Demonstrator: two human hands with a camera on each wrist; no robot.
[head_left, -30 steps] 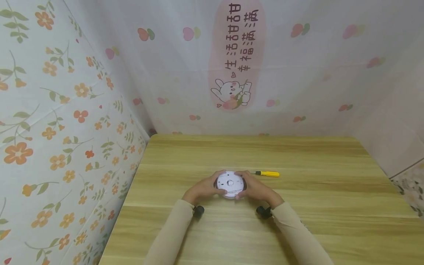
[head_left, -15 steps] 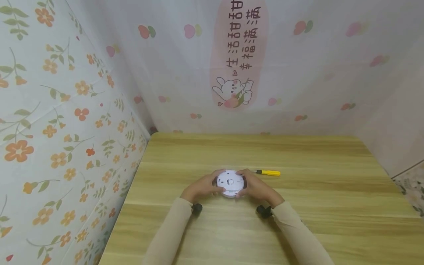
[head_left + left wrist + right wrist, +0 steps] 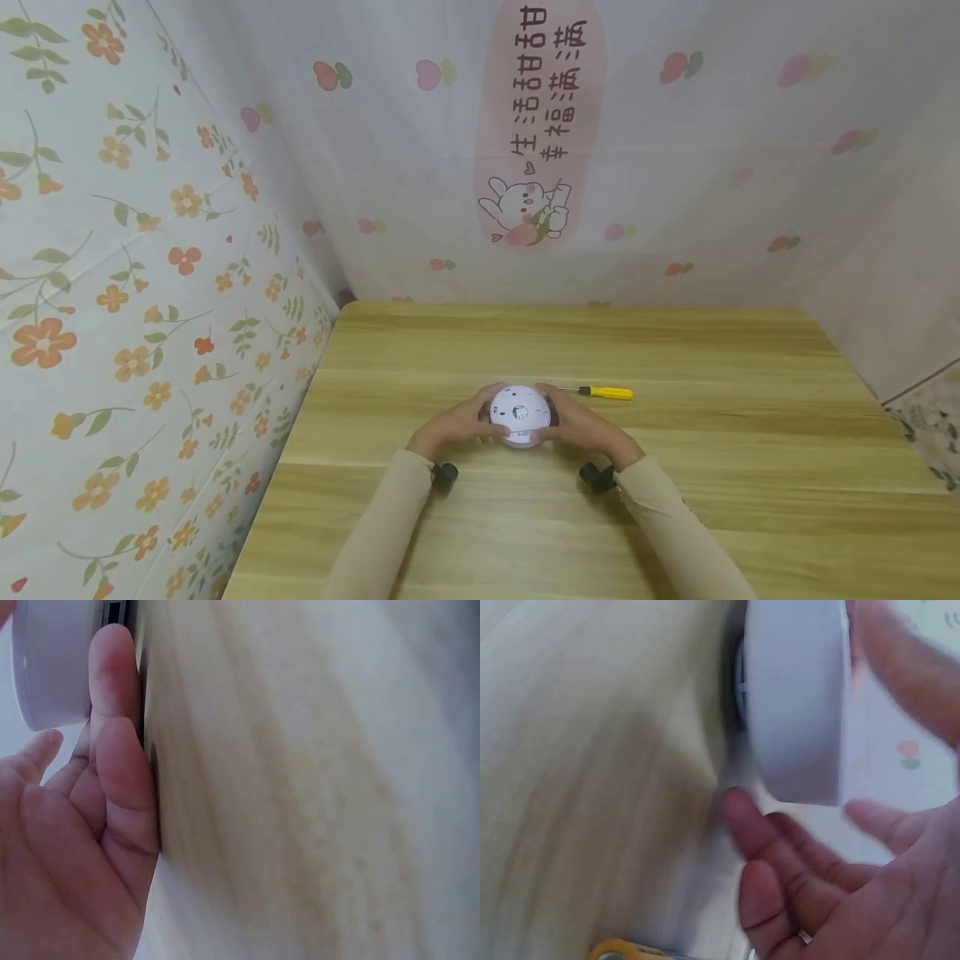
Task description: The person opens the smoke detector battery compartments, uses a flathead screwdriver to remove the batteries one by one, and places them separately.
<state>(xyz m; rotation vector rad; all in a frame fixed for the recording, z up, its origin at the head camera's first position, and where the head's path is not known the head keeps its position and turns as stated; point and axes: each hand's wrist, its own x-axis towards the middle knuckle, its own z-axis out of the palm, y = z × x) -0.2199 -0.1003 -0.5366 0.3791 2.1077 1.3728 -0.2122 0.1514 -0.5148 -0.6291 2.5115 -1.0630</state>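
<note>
A white round disc-shaped device is held between both hands over the table, its printed face with a central ring turned up. My left hand grips its left edge, the thumb over the near rim and the other fingers reaching round the side. Opposite it, my right hand grips the right edge, its thumb also at the near rim. In the left wrist view a small dark slot shows in the device's side wall, by a fingertip. The smooth white side fills the upper middle of the right wrist view.
A yellow-handled screwdriver lies just beyond the right hand, its shaft pointing toward the device. The wood-grain table meets a printed curtain at the back and a floral one on the left.
The device's printed face has turned slightly in the hands. My right thumb has shifted a little along the near rim. Both hands keep hold, and the screwdriver lies in the same place.
</note>
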